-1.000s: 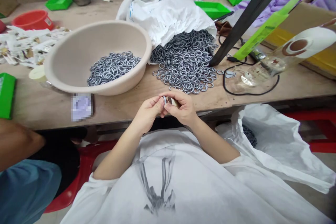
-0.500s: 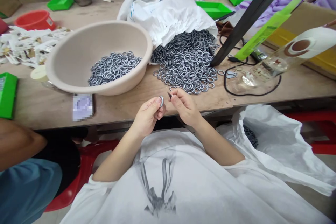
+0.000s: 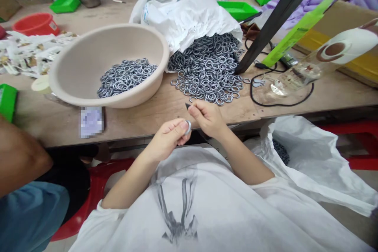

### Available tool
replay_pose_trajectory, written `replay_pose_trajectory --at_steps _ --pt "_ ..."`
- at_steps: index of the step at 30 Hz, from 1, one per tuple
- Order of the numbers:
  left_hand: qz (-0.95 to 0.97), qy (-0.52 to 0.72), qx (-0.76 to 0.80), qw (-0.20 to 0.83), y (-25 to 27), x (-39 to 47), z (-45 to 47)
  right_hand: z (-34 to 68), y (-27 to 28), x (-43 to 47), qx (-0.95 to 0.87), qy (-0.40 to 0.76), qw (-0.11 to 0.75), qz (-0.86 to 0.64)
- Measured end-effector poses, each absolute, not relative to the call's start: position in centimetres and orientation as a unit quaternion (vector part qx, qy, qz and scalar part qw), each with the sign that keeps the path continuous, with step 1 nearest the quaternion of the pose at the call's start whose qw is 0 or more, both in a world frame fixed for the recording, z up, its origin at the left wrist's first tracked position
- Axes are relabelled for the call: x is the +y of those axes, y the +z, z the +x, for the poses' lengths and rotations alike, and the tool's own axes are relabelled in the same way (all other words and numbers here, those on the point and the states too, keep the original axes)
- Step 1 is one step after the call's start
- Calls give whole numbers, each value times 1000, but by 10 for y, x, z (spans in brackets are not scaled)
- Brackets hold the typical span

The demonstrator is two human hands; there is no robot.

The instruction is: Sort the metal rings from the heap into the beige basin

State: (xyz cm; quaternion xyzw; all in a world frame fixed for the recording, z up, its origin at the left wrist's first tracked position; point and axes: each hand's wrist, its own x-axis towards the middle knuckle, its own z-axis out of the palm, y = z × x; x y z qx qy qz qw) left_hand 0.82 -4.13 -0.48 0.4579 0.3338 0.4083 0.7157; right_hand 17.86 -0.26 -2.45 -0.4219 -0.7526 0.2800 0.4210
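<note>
My left hand [image 3: 171,137] pinches a grey metallic ring [image 3: 188,127] between thumb and fingers, just in front of the table edge. Close beside it on the right, my right hand [image 3: 207,117] is closed on a small dark pointed blade [image 3: 188,106], whose tip sticks out to the left; its handle is hidden in the fist. Beyond my hands a heap of similar rings [image 3: 214,69] spills from a white sack [image 3: 191,15] onto the table. To the left a beige basin [image 3: 79,43] holds more rings.
A black slanted post [image 3: 265,23] rises at the right, near a clear bottle [image 3: 307,69] and a black cord. White pieces [image 3: 32,53] lie at the left. Below right hangs an open white bag [image 3: 313,157]. A co-worker's arm [image 3: 20,157] is at the lower left.
My left hand has moved slightly right and toward me with the ring. My right hand has turned a little, and the blade tip now points out farther left, above the ring.
</note>
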Motion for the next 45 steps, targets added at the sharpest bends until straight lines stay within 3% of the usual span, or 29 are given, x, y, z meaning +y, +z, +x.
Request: replay_pose_trajectory --at_steps 3,9,12,16,20,24,39,45 --pt "464 399 327 720 -6 -44 7 185 -31 12 -729 254 380 -510" --pt "392 447 353 723 -17 -34 5 183 -35 22 -743 107 184 -634" --pt "348 457 364 733 -21 -30 3 180 -35 25 -741 101 154 -646" --pt "295 478 406 721 -23 -23 0 181 -33 24 -731 188 244 -609" --pt "289 507 421 694 -27 -20 4 174 -24 11 -645 460 425 -439" --pt "340 530 388 673 -32 -25 13 160 -13 -5 -550 610 463 -334" --pt "405 527 362 654 -28 -33 18 143 -25 -19 -523 608 495 -335" --pt "381 521 374 666 -20 -36 21 149 -22 -18 -580 528 518 -342"
